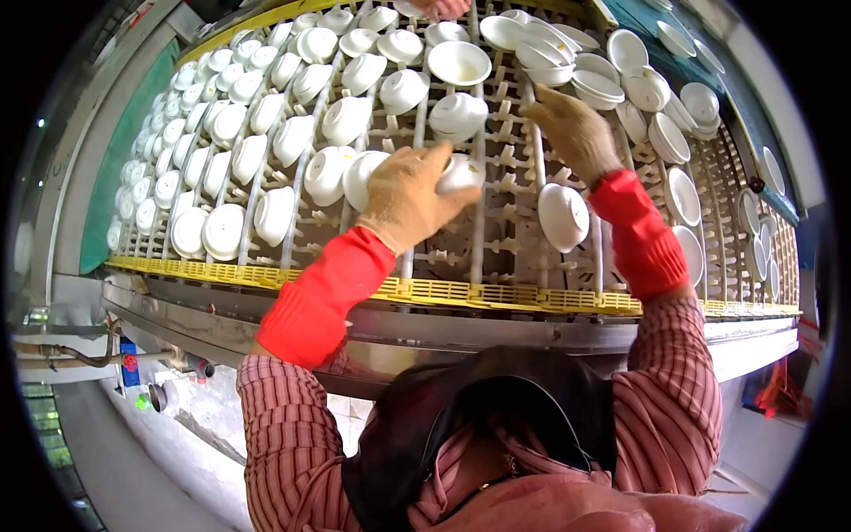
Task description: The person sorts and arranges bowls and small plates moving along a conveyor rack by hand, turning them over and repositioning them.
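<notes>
My left hand (410, 197), in a tan glove with a red cuff, has its fingers and thumb around a small white bowl (462, 174) on the conveyor rack. Another white bowl (362, 180) lies just left of that glove, partly hidden by it. My right hand (574, 131), gloved the same way, reaches over the rack with its fingers stretched out. Its fingertips are close to a cluster of white bowls (544, 51); whether they touch is unclear. Below the right wrist a single white bowl (563, 217) leans on the pegs.
Rows of tilted white bowls (251, 158) fill the rack's left side. More bowls (683, 197) stand on the right. A yellow slatted edge (425, 292) runs along the near side, above a metal rail (222, 330). Another person's hand (441, 8) shows at the far edge.
</notes>
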Demonstrator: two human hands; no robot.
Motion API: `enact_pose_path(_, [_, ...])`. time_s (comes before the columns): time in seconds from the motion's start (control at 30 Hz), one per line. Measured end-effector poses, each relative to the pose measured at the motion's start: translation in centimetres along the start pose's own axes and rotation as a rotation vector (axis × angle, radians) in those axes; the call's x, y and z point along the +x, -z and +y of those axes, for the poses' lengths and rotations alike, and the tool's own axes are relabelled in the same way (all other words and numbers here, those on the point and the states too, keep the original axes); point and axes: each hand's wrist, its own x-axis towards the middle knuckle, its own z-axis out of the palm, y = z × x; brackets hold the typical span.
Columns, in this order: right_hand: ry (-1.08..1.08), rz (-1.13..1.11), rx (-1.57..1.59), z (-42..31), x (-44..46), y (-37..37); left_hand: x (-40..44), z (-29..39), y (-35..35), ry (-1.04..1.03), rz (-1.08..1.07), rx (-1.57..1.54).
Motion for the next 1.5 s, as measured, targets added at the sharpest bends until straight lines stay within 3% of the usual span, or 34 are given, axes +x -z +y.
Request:
enact_pose_path(0.07, [-0.091, -0.09, -0.189, 3.7, -3.9, 2.9, 1.6, -1.0, -1.3, -0.026, 0.107, -0.066])
enact_pose_path(0.1, [-0.317, -0.135, -0.155, 3.0, -5.9, 5.9, 2.9, -0.8, -0.8, -0.03, 0.12, -0.028])
enact_pose_path(0.17, [-0.524, -0.256, -0.24, 0.6, -8.9, 11.5, 6.3, -1.0, -0.8, -0.125, 0.141, 0.064])
enact_pose_path(0.23, [-0.435, -0.105, -0.284, 4.7, -15.0, 11.1, 10.2, -1.6, -1.9, -0.242, 0.207, 0.214])
enact_pose_path(0.3, [-0.565, -0.267, -0.174, 3.0, -17.7, 12.8, 14.6, -3.2, -4.4, -0.193, 0.082, 0.364])
enact_pose_path(0.43, [-0.553, -0.354, -0.259, 2.2, -22.3, 10.8, 19.6, -2.7, -6.1, 0.278, -0.333, 0.518])
enact_pose_path(0.5, [-0.523, -0.342, -0.231, 2.4, -23.0, 10.7, 21.9, -7.7, -9.8, 0.285, -0.291, 0.563])
enact_pose_path(0.67, [-0.586, -0.355, -0.293, 3.4, -23.3, 10.6, 19.9, -7.2, -7.1, 0.313, -0.235, 0.484])
enact_pose_path(0.77, [-0.766, -0.385, -0.267, 1.6, -21.8, 12.2, 21.0, -10.5, -8.3, 0.251, -0.138, 0.289])
enact_pose_path(0.8, [-0.715, -0.331, -0.277, 1.9, -22.6, 12.0, 19.3, -8.1, -5.2, 0.368, -0.122, -0.065])
enact_pose_path(0.87, [-0.669, -0.283, -0.33, 2.6, -23.6, 11.3, 18.5, -13.0, -5.9, -0.002, 0.107, 0.07])
enact_pose_path(0.93, [-0.671, -0.239, -0.345, 3.8, -24.5, 10.8, 15.9, -12.3, -2.1, 0.173, 0.217, -0.071])
enact_pose_path(0.97, [-0.699, -0.222, -0.354, 4.6, -24.9, 10.6, 15.1, -12.6, -0.9, 0.465, 0.233, -0.387])
enact_pose_path(1.03, [-0.747, -0.18, -0.379, 6.6, -25.4, 10.6, 12.3, -12.1, 1.1, 0.395, 0.31, -0.31])
enact_pose_path(1.1, [-0.675, -0.172, -0.445, 8.0, -25.6, 10.3, 10.8, -12.6, 1.4, 0.619, 0.18, -0.013])
enact_pose_path(1.2, [-0.615, -0.125, -0.472, 8.7, -25.7, 10.2, 8.3, -11.6, 2.0, 0.467, -0.085, 0.562])
enact_pose_path(1.3, [-0.589, -0.111, -0.45, 8.8, -25.9, 10.2, 7.0, -7.4, 1.2, 0.467, -0.119, 0.504])
enact_pose_path(1.37, [-0.594, -0.119, -0.439, 8.6, -25.8, 10.3, 5.0, -3.5, 0.3, 0.169, 0.029, 0.303])
enact_pose_path(1.43, [-0.579, -0.116, -0.431, 8.8, -25.6, 10.4, 3.9, 0.6, -2.2, 0.203, -0.1, 0.025])
enact_pose_path(1.5, [-0.564, -0.118, -0.433, 8.6, -25.6, 10.5, 2.5, 3.8, -3.2, 0.118, -0.234, 0.18])
